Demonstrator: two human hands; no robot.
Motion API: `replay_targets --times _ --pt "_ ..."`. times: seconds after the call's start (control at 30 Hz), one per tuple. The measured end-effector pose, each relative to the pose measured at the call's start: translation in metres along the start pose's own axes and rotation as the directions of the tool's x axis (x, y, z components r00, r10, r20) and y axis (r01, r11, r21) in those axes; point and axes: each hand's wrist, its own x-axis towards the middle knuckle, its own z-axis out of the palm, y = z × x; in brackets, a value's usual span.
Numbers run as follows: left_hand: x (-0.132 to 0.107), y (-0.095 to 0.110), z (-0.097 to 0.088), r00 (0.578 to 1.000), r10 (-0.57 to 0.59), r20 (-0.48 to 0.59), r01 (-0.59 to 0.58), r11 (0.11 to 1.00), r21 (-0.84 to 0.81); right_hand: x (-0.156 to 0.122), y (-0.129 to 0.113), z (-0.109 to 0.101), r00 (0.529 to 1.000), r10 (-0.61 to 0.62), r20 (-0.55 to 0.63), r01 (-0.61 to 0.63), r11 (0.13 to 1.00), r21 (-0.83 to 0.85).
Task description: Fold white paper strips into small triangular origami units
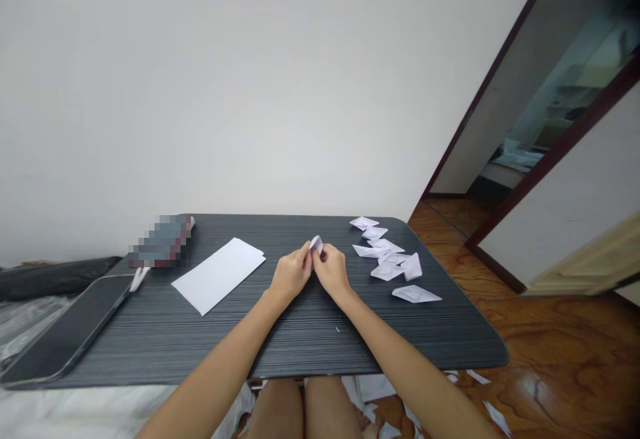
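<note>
Over the middle of a dark striped table (300,339), my left hand (291,273) and my right hand (331,268) meet, both pinching one small folded piece of white paper (317,244) between their fingertips. The paper sticks up just above the fingers. A stack of plain white sheets (219,274) lies to the left of my left hand. Several finished folded paper shapes (387,252) lie in a loose row to the right of my right hand, the nearest one (416,294) close to the table's right side.
A dark phone (70,332) lies at the table's left front corner, with a blurred-out object (163,242) behind it. White paper scraps (480,392) litter the wooden floor under and right of the table. A doorway (550,112) opens at the right.
</note>
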Motion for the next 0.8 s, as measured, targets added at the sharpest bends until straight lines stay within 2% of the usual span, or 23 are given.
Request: replay_targets --times 0.17,0.33,0.43,0.5,0.57,0.67,0.73,0.8 --pt "0.001 0.002 -0.001 1.0 -0.028 -0.006 0.028 1.0 -0.006 -0.001 0.0 -0.006 0.996 -0.084 -0.042 0.08 0.993 -0.088" --pt "-0.001 0.003 0.002 1.0 0.0 0.001 0.0 0.999 -0.049 0.003 0.002 -0.008 0.997 -0.075 -0.01 0.073 0.99 -0.124" --pt "0.0 0.003 0.0 0.999 -0.054 -0.011 0.052 0.994 -0.097 0.005 0.005 -0.01 0.997 -0.068 0.027 0.07 0.996 -0.064" --pt "0.003 0.002 -0.004 0.993 -0.116 0.012 0.116 0.973 -0.2 0.006 0.007 -0.011 0.996 -0.039 0.077 0.035 0.998 0.059" --pt "0.006 -0.001 -0.01 0.98 -0.186 0.066 0.197 0.904 -0.38 0.007 0.008 -0.013 0.99 -0.004 0.143 -0.028 0.975 0.223" --pt "0.012 -0.005 -0.017 0.947 -0.264 0.184 0.317 0.671 -0.67 0.009 0.009 -0.017 0.975 -0.029 0.219 -0.067 0.907 0.417" --pt "0.014 -0.008 -0.019 0.926 -0.276 0.256 0.367 0.506 -0.781 0.011 0.009 -0.02 0.968 -0.066 0.241 -0.06 0.875 0.48" --pt "0.015 -0.011 -0.019 0.915 -0.277 0.292 0.386 0.396 -0.833 0.012 0.008 -0.023 0.964 -0.082 0.252 -0.06 0.857 0.511"
